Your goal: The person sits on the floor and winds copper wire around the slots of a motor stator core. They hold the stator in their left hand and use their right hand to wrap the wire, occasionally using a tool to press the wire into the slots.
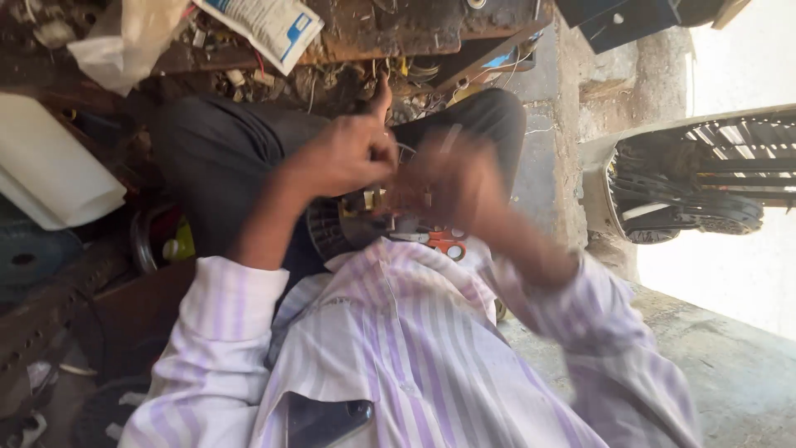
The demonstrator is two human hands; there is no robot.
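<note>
Hands meet at the middle of the view, right over a small metal assembly (390, 217) sitting on the person's lap. Left hand (344, 153) comes in from the left, fingers curled tightly down toward the top of the part, thumb sticking up toward the far side; it looks pinched on something small at the part's upper edge, though what exactly is between the fingertips cannot be made out. Right hand (452, 187) is a smear of motion blur, pressed in against the right side of the same assembly, and how far its fingers are spread cannot be told. Just near of the part, an orange-handled tool (446, 244) pokes out, lying against the striped shirt (414, 348) with its white and lilac bands filling the near half of the frame. Dark trousers (224, 158) spread behind the hands. Far off, a cluttered rusty bench (390, 25) carries tangled wires and a white printed pouch (269, 25). On the left, a white plastic container (50, 174) leans among dark scrap. On the right, past a concrete ledge (547, 166), a vehicle wheel and bumper (688, 207) stand in bright sunlight.
</note>
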